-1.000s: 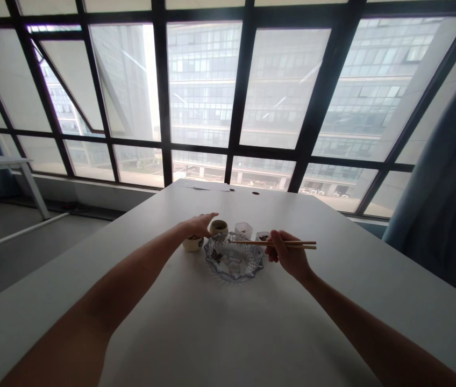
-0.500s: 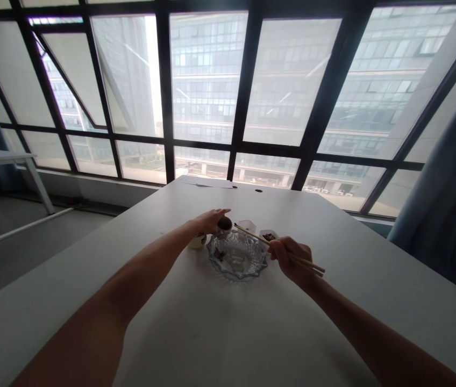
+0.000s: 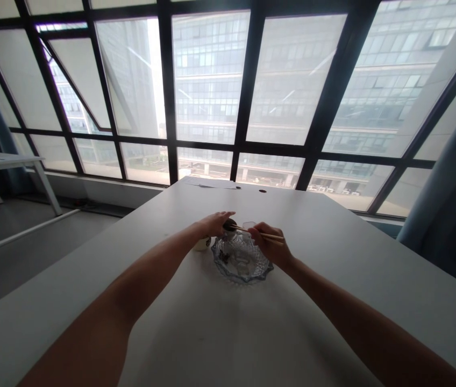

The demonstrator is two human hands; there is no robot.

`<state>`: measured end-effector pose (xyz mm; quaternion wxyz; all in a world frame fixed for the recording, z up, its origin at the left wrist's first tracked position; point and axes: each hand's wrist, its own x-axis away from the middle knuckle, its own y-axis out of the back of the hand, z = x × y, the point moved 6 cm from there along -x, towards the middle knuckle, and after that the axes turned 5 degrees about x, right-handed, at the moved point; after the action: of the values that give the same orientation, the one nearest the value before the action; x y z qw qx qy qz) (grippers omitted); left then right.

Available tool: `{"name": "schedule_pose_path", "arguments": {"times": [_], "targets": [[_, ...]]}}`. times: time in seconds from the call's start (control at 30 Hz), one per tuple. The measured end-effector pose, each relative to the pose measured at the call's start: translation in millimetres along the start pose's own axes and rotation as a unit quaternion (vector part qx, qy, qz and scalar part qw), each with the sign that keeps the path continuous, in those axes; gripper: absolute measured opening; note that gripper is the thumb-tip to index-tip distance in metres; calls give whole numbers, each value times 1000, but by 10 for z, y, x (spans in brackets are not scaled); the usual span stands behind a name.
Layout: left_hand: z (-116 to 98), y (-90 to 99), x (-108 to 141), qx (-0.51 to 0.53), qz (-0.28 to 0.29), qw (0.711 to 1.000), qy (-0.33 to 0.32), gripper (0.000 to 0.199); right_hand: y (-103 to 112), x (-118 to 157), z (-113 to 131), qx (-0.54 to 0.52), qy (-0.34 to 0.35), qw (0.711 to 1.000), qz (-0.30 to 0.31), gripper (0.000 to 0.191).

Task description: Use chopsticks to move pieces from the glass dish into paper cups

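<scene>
A scalloped clear glass bowl (image 3: 243, 277) sits on the white table, with small dark pieces at its left inside. Behind its left rim is a round cup (image 3: 230, 224) with a dark inside, and my left hand (image 3: 215, 223) is round its left side. My right hand (image 3: 270, 243) grips a pair of wooden chopsticks (image 3: 272, 236), whose tips are at the mouth of the cup. A pale cup (image 3: 202, 244) stands under my left wrist, left of the bowl. Partly hidden behind my right hand is a small clear container (image 3: 248, 224).
White sheets of paper (image 3: 207, 183) lie at the far edge of the white table (image 3: 196, 344), near two dark round spots. Another white table (image 3: 2, 160) stands at the left. Windows run behind, with blue curtains at both sides.
My right hand has moved left and away from me with the chopsticks, bringing their tips to the cup. It now covers the small container at the right. The view has shifted slightly.
</scene>
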<state>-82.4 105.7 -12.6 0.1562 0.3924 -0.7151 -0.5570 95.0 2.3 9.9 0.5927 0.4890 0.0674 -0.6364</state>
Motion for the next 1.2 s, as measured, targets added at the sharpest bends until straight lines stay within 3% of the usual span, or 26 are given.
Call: {"name": "schedule_pose_path", "arguments": {"times": [0.2, 0.3, 0.47, 0.57, 0.67, 0.83, 1.03, 1.2], "targets": [[16, -28, 12, 7, 31, 999, 32, 96, 275, 65, 103, -69, -69, 994, -49, 48], [37, -33, 11, 12, 52, 997, 53, 98, 336, 125, 186, -123, -105, 987, -14, 52], [114, 79, 121, 29, 61, 994, 89, 97, 286, 232, 260, -105, -122, 985, 63, 55], [170, 192, 329, 34, 14, 995, 90, 83, 257, 282, 231, -89, -124, 986, 69, 54], [236, 254, 631, 53, -75, 991, 95, 69, 245, 314, 212, -83, -117, 987, 68, 54], [361, 114, 1084, 131, -174, 968, 125, 74, 254, 340, 234, -96, -106, 988, 65, 54], [447, -92, 1270, 215, -207, 943, 146, 90, 276, 358, 153, -125, -150, 981, 14, 57], [429, -92, 1277, 212, -225, 940, 142, 89, 261, 407, -193, -179, -243, 952, -57, 61]]}}
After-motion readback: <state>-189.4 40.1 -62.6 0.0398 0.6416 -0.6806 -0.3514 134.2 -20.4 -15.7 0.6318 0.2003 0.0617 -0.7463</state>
